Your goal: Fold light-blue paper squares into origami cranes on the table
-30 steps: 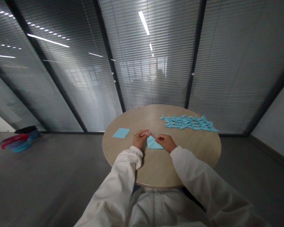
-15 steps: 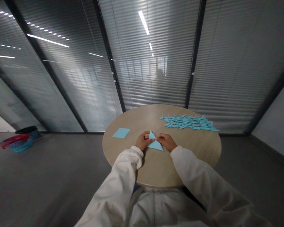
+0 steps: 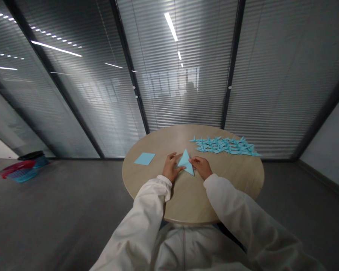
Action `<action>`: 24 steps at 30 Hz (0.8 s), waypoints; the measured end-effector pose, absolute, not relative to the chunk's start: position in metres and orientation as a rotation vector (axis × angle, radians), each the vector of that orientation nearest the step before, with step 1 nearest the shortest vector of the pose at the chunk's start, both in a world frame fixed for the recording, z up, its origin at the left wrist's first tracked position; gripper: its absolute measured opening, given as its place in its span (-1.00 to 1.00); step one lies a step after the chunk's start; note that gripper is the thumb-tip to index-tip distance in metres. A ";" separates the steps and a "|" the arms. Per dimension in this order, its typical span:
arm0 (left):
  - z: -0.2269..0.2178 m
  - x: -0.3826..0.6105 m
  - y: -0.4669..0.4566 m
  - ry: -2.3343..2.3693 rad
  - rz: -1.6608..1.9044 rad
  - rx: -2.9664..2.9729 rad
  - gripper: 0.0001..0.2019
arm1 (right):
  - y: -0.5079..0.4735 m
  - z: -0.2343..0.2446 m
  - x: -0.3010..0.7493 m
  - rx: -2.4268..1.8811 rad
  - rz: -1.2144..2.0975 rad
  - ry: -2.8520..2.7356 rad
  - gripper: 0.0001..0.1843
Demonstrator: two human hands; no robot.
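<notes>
A folded sheet of light blue paper (image 3: 185,160), now a pointed, roughly triangular shape, is between my hands over the round table. My right hand (image 3: 202,166) pinches its right edge between thumb and fingers. On the other side, my left hand (image 3: 170,168) loosely grips the left corner, thumb at the lower edge and fingers curved toward the upper left edge. A flat square of blue paper (image 3: 144,159) lies to the left of my left hand. Beyond my right hand sit several folded blue paper cranes (image 3: 225,145), crowded together in rows.
The round wooden table (image 3: 192,203) stands close to a glass partition with blinds (image 3: 183,109). Down on the floor at the far left are a red and blue plastic basket (image 3: 19,171) and a dark-rimmed one (image 3: 35,157) behind it.
The folded paper has turned and shifted slightly up and right, its tip now higher. My left fingers have spread a little, and my right hand has moved slightly down along the paper's edge.
</notes>
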State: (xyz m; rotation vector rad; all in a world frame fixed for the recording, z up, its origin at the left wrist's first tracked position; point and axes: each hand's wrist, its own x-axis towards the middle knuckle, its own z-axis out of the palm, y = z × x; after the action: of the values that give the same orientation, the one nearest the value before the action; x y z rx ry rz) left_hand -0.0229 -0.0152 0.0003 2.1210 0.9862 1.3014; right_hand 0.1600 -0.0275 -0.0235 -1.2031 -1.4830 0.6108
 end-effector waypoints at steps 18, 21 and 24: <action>0.010 -0.020 -0.013 0.832 1.326 1.448 -0.60 | -0.037 -0.008 0.155 -0.846 1.119 -1.244 -0.40; 0.007 -0.022 -0.009 0.837 1.338 1.433 -0.60 | -0.039 -0.006 0.155 -0.745 1.176 -1.221 -0.30; 0.005 -0.023 -0.008 0.847 1.346 1.428 -0.61 | -0.036 -0.008 0.156 -0.720 1.100 -1.197 -0.38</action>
State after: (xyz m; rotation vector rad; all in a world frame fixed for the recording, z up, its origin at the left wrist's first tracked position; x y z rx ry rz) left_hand -0.0226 -0.0080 0.0055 1.4275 0.8473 1.3465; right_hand 0.1564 -0.0362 -0.0084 -0.7201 -1.1966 1.1004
